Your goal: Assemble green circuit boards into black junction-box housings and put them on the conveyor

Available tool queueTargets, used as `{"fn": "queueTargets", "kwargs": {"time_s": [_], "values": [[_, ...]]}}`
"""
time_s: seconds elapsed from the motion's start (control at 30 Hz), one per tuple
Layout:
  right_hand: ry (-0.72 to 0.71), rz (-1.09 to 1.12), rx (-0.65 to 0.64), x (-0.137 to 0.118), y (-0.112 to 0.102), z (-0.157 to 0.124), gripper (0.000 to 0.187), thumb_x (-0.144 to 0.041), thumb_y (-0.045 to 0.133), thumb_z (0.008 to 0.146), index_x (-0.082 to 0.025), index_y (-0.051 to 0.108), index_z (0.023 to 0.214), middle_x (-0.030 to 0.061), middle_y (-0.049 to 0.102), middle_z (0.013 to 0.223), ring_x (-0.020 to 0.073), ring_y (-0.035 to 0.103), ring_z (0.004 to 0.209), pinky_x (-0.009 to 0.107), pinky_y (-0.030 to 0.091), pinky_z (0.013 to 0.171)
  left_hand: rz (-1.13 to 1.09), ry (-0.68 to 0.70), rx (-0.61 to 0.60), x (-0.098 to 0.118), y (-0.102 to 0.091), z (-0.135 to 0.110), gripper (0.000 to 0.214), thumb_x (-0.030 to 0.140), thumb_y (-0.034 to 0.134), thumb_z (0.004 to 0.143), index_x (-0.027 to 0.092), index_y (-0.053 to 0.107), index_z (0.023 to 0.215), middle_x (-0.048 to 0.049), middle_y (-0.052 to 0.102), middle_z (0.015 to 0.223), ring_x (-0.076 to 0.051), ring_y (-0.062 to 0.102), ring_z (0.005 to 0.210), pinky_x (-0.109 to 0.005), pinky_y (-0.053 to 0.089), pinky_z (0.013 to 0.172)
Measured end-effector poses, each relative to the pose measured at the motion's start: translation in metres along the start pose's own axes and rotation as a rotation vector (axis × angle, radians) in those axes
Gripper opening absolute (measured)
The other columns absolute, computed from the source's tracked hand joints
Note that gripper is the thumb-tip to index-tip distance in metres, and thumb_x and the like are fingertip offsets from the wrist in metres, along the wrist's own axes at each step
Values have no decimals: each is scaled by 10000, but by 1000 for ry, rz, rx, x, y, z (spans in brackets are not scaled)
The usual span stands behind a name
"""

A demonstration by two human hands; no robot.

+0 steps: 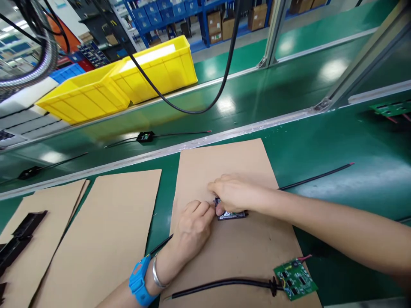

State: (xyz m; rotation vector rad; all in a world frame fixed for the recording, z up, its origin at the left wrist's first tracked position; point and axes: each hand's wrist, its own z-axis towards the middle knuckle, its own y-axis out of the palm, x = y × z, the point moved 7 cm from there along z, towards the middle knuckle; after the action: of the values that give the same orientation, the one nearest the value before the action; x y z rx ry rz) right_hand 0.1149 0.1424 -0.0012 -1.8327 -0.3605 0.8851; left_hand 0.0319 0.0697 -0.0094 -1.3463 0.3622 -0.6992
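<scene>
**Two hands pressed together on a small black part at a factory bench**

Nearest the viewer, a green circuit board with a thick black cable lay at the bottom edge of a cardboard sheet. Just above it, the left hand, wearing a blue wristband and a silver bangle, was curled with fingertips pinched against a small black module. The right hand covered the module from above, fingers closed down on it, hiding most of it. Only a dark, glossy lower edge showed, resting on the middle of the cardboard. A thin black wire with a red tip ran out to the right across the green bench. To the left lay another cardboard sheet and black plastic parts. Farther off, on a green conveyor belt, sat a wired black unit. Beyond it stood yellow bins, with a looping black hose hanging in front
</scene>
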Motion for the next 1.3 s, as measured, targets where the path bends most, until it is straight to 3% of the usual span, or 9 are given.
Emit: {"fn": "queueTargets", "kwargs": {"time_s": [0.17,0.27,0.37,0.5,0.67,0.87,1.07,1.2,1.3], "values": [[-28,-23,31,1,-5,-14,304,-433,771,753,-185,630,859,48,694,868,238,635,840,311,434,686,-47,8,-12,-6,-9,7,224,104,436,945,171,638,876,-47,607,811,-172,545,739,-292,490,684],[-59,-6,142,5,-12,-41,404,-523,750,761,-189,625,950,50,674,964,235,600,943,338,429,811,-79,2,9,-1,-26,10,155,144,482,939,165,627,990,-63,630,916,-192,572,833,-329,507,769],[-26,-18,212,10,-11,-64,591,-554,799,680,-160,608,1077,99,633,1043,285,553,1009,409,410,866,-173,154,-19,20,-30,11,214,149,485,917,140,594,1101,-95,633,1087,-223,572,988,-374,489,900],[11,-14,146,12,-1,-72,454,-344,804,698,-166,600,1063,89,602,1054,270,533,1006,404,410,860,-174,328,-81,35,-13,13,337,190,472,934,117,529,1257,-101,622,1225,-238,552,1130,-402,434,1027],[38,21,131,13,0,-68,321,-282,751,697,-184,563,938,49,587,975,244,528,929,388,407,808,-183,378,-100,27,-3,20,265,139,441,964,135,585,1186,-63,681,1096,-207,567,1132,-365,407,1066],[26,47,121,16,3,-64,318,-261,759,683,-193,545,909,38,593,945,240,534,898,391,416,801,-248,428,-200,22,-4,24,224,130,426,961,168,639,1021,-48,683,1058,-183,581,1099,-344,417,1064],[-15,158,149,30,-7,-89,669,-366,788,746,-190,462,1303,104,578,1235,258,529,1140,381,431,963,-189,380,-133,24,-2,19,186,117,461,927,161,622,1011,-54,674,1054,-179,593,1056,-382,404,1092],[72,167,166,46,-13,-105,193,-250,530,930,-197,569,1111,81,643,1069,212,614,948,339,486,813,-144,362,-120,26,-1,19,204,100,457,906,151,612,1029,-70,652,1111,-186,593,1036,-382,403,1093],[90,152,177,50,-14,-104,191,-158,410,945,-187,597,974,72,652,929,195,610,821,318,466,724,-132,357,-118,26,-1,19,226,106,452,899,147,610,1055,-82,632,1175,-197,588,1060,-377,393,1097]]}}
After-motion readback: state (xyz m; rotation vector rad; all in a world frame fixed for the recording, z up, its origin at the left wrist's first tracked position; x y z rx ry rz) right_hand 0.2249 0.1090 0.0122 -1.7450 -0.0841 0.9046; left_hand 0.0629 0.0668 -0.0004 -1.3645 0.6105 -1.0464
